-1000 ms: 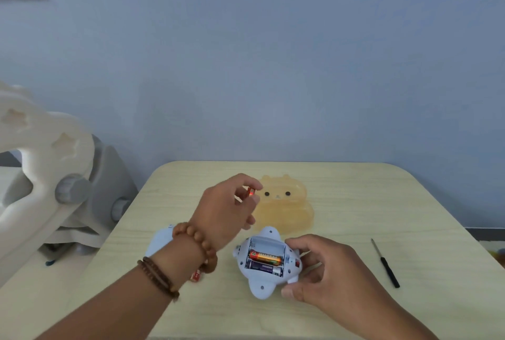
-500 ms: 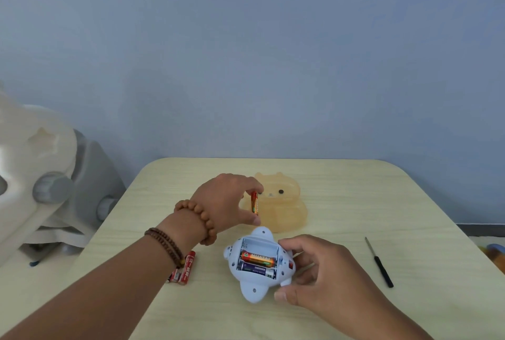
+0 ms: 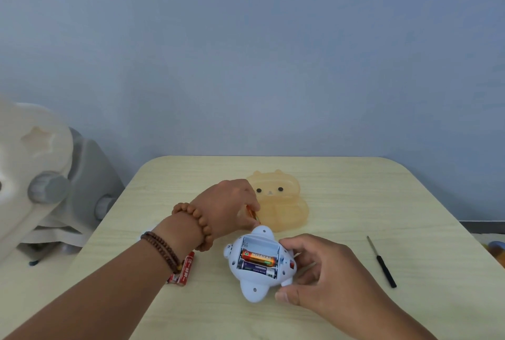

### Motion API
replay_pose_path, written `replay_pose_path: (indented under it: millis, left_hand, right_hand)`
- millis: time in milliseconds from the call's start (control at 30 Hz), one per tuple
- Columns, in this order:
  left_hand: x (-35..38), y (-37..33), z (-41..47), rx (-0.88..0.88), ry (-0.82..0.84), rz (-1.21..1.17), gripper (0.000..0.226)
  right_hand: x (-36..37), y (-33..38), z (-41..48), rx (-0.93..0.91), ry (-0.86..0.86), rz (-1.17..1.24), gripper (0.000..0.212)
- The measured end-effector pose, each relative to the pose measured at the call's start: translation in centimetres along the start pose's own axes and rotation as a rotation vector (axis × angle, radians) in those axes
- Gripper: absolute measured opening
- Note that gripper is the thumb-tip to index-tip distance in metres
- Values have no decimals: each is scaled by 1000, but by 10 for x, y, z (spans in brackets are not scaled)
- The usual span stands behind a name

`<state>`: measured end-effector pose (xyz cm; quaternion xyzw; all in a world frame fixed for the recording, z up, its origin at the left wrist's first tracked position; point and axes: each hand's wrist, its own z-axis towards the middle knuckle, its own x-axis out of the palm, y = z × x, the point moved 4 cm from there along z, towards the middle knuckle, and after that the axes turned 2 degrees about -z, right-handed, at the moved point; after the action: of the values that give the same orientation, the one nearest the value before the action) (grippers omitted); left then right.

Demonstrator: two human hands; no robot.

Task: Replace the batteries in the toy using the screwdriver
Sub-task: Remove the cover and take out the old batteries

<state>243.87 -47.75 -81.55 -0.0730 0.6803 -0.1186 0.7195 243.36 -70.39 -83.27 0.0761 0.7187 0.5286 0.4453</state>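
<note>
While the right hand (image 3: 328,271) cupped the pale blue rounded plastic toy (image 3: 254,292) nearest me, thumb and curled fingers gripping its right side, I could see the toy lying belly-up with its battery bay uncovered. Two cells sat in the bay: an orange-gold cylindrical battery (image 3: 258,256) and, nearer me, a dark blue and white battery (image 3: 257,268). The far slot (image 3: 259,244) was bare.

Left of the toy, partly under my left forearm, lay a pair of red batteries (image 3: 185,271), which I took for the spent ones.

Half a second before, the left hand (image 3: 226,205) had held its orange-red battery (image 3: 252,214) higher and upright. Now it had dropped, and the cell, pinched between thumb and fingertips and mostly hidden, hung tilted just above the toy's far lobe. I judged that this third cell was about to go into the bare slot, leaving only the cover and its screw.

The slim black-handled screwdriver (image 3: 382,266) lay untouched well to the right. Beyond, a translucent orange bear-shaped plastic shell (image 3: 281,203) stood on the pale wood-grain table (image 3: 355,189). Behind it rose a plain blue-grey wall (image 3: 273,66), with a white and grey plastic piece of furniture (image 3: 41,175) at the left.
</note>
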Motion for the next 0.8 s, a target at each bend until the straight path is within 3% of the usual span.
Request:
replay_pose_path:
  millis: [533, 667, 800]
  left_hand:
    - [5, 2, -9, 31, -21, 63, 34]
    - [3, 2, -15, 34, -19, 45, 42]
    - [-31, -7, -43, 34, -207, -231, 39]
  right_hand:
    - [1, 1, -2, 17, 12, -15, 53]
    - [0, 3, -2, 16, 12, -21, 54]
    - [-3, 6, -2, 14, 13, -32, 53]
